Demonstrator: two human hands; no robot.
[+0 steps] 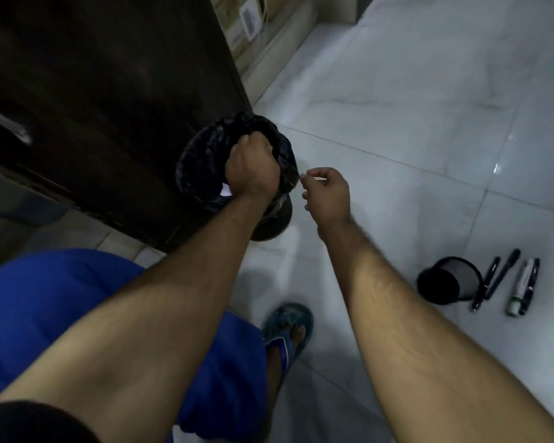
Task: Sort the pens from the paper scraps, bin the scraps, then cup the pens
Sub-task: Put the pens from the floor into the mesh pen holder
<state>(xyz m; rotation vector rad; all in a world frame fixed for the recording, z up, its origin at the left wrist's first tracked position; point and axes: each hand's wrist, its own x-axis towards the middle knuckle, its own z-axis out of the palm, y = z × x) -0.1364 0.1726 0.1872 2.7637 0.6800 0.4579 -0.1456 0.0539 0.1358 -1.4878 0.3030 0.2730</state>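
Note:
A small bin with a black liner point(202, 155) stands on the floor against a dark cabinet. My left hand point(251, 167) hangs over its mouth, closed in a fist with the back up; whatever is inside the fist is hidden. A white paper scrap point(226, 189) shows inside the bin below my wrist. My right hand point(328, 193) hovers just right of the bin's rim, fingers loosely curled, with nothing visible in it. At the right, a black mesh cup point(448, 282) sits on the floor with several pens point(496, 279) and a white marker point(522, 287) lying beside it.
The dark wooden cabinet point(109, 107) fills the upper left, touching the bin. Pale floor tiles point(413, 123) spread to the right. My blue-clad knee point(61, 298) and sandalled foot point(288, 330) are at the bottom. Cardboard boxes point(243, 20) stand at the top.

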